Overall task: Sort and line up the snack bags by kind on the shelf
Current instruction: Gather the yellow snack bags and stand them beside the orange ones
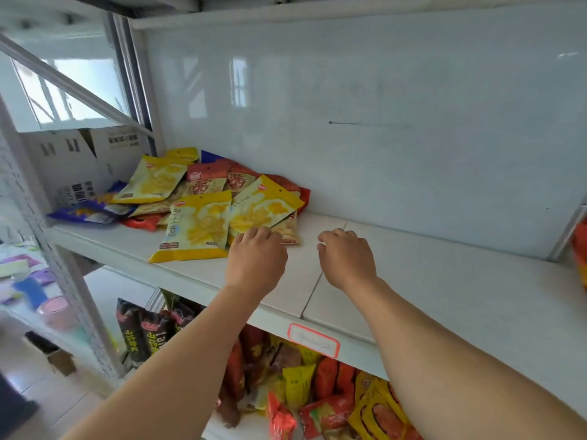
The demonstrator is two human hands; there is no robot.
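Heaped toward the shelf (413, 281) left end: yellow bags (197, 227), red bags (206, 182). Left hand (255, 258) curled touching 1 yellow bag, grip unclear; right hand (344, 255) loosely curled, empty.

both hands (257, 254) (344, 254) outstretched, fingers loosely curled

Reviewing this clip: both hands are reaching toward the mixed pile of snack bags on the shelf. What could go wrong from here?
1. The front yellow bag lies near the shelf front edge; a nudge from the left hand could probably slide it off.
2. Yellow bags overlap the red bags and blue bags in a loose heap, so pulling one may drag others along.
3. The right hand holds nothing yet; kinds could get mixed if bags are grabbed hastily.
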